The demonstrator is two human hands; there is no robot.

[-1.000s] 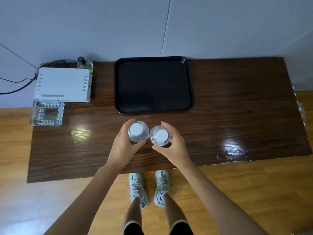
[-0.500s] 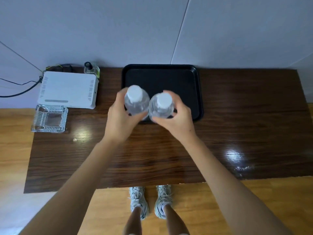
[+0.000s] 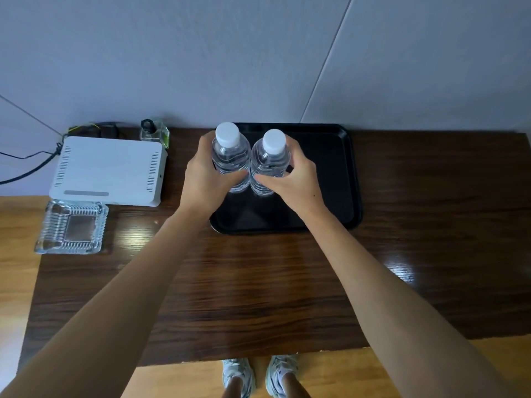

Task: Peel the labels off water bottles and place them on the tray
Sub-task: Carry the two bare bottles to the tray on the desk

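Both clear, label-free plastic water bottles with white caps, left (image 3: 231, 156) and right (image 3: 269, 163), have travelled from the table's near edge onto the black rectangular tray (image 3: 342, 179); left hand (image 3: 205, 179) and right hand (image 3: 290, 179) each wrap one, so only release remains.

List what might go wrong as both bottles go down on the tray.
1. The two bottles are pressed side by side, so releasing one could knock the other over.
2. The left hand and right hand grip low on clear, smooth bodies, which may slip.
3. The tray looks glossy, so a tilted bottle could slide.
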